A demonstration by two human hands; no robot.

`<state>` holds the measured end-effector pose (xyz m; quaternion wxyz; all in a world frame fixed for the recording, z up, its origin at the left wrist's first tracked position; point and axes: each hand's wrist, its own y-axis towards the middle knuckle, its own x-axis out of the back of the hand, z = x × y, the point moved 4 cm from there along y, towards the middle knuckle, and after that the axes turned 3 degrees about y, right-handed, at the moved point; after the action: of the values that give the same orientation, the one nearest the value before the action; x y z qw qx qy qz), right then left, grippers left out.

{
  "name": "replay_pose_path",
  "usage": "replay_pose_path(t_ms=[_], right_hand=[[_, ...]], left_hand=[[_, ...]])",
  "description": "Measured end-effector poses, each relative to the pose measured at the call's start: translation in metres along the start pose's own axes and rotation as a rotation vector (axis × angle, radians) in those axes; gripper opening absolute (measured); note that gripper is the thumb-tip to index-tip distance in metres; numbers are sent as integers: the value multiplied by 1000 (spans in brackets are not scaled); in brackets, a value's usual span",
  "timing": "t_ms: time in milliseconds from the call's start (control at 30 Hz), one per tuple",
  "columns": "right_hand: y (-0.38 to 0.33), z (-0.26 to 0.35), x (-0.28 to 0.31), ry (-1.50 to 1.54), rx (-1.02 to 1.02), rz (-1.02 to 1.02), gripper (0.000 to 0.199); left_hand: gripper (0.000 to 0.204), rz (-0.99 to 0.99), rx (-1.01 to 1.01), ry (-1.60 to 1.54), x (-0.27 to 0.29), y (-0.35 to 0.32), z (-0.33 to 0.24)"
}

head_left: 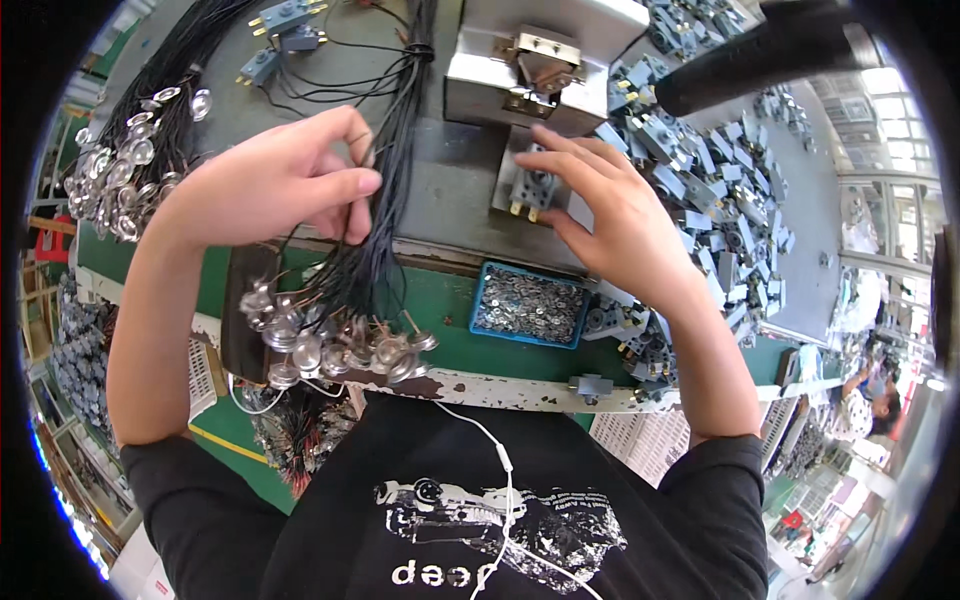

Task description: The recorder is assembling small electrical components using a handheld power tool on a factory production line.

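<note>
My left hand [290,185] is beside a hanging bundle of thin black wires [400,150], its fingers curled and its thumb close to the index finger. Whatever may be in that pinch is too thin to make out. My right hand [610,205] curves round a small grey switch [533,187] with brass terminals, fingers at its upper part and thumb low at its side. The switch sits on a metal block below the steel fixture [545,75]. Round silvery metal caps [335,350] end the wires near the table's front edge.
Many loose grey switches [725,200] are heaped at the right, below a dark tube [765,65]. A blue tray [530,342] of small metal parts stands at the front. More capped wires [125,165] lie at the far left; several wired switches [285,20] rest at the back.
</note>
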<state>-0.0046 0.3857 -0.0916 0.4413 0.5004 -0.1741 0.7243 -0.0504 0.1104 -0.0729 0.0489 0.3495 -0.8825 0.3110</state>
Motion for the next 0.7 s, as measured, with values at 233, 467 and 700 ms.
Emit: replay_pose_path(t_ms=[233,467,700], right_hand=[[-8,-9,-2,41,-96,51,55],[-7,4,-12,-56,-63,12,52],[25,69,-23,131,395,-178,43]], left_hand=[[11,123,-9,389,-9,-11,6],[12,36,43,233,-8,-24,12],[13,15,-25,229,-6,-25,-3]])
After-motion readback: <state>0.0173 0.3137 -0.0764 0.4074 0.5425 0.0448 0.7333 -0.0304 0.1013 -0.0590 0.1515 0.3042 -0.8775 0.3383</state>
